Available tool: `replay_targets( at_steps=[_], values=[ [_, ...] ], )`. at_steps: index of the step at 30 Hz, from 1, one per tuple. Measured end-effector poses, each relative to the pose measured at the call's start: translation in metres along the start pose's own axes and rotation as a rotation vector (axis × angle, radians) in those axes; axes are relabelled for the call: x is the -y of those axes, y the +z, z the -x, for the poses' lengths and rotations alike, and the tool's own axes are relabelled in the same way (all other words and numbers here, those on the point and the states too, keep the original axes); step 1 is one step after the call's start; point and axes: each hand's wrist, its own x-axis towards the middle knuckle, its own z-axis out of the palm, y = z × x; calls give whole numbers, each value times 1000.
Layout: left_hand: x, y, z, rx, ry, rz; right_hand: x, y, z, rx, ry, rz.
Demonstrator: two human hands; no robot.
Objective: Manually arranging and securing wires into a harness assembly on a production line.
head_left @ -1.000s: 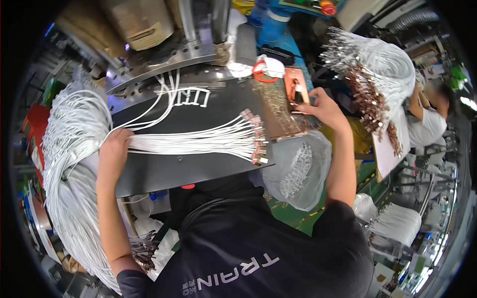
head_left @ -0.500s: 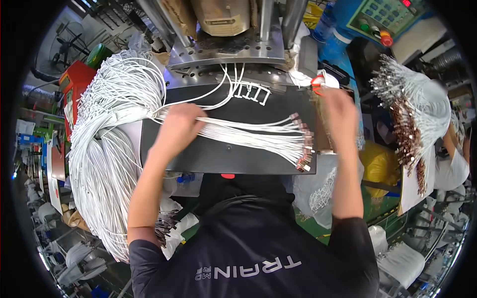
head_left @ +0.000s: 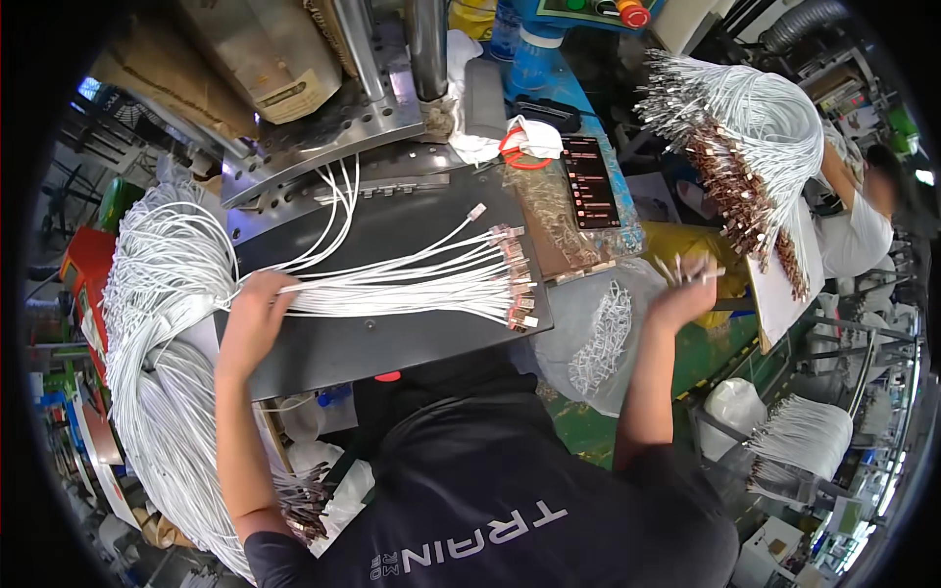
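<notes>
A bundle of white cables [head_left: 392,294] lies across the dark work plate [head_left: 343,363], its brown and metal plug ends [head_left: 518,279] fanned out toward the right. My left hand [head_left: 257,316] is closed around the bundle near the plate's left side. A few of the white cables run up under the metal press [head_left: 323,147]. Out past the plate's right edge, my right hand [head_left: 686,296] is raised with thin whitish plastic scraps [head_left: 691,271] between its fingers. Below and left of that hand hangs a clear plastic bag [head_left: 559,367] holding similar white scraps [head_left: 603,333].
A large heap of white cables [head_left: 167,274] stands at the left. Right of the press are a red-handled tool [head_left: 512,147], a white cloth [head_left: 541,137] and a phone [head_left: 593,186]. Another cable bundle [head_left: 774,127] lies at the far right, beside another person [head_left: 858,230].
My view has turned to the right. The white plastic scrap before the press is gone from there; whitish scraps now show in my right hand. The left hand keeps hold of the cables.
</notes>
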Motion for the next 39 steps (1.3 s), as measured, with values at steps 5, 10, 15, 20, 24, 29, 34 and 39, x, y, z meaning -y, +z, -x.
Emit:
replay_targets(
  at_steps=[5, 10, 15, 20, 24, 29, 34, 39],
  values=[
    [2, -10, -18, 2, -79, 149, -200, -229, 40, 728, 140, 1242],
    [-5, -5, -15, -43, -222, 240, -53, -82, 82, 410, -230, 594],
    [-82, 32, -45, 60, -31, 205, 62, 74, 111, 1090, -631, 286],
    [-103, 25, -49, -4, 28, 194, 72, 139, 138, 1481, -746, 511],
    [-53, 25, -36, -22, -139, 85, 69, 152, 143, 1634, -725, 728],
    [-70, 16, -47, -201, -172, 100, 55, 166, 170, 1615, -695, 652],
    [-82, -19, -20, 314, -446, 507, 74, 156, 132, 1292, -1122, 539],
    [-116, 53, 3, 545, -489, 1153, 57, 149, 168, 1721, -1184, 151]
  ],
)
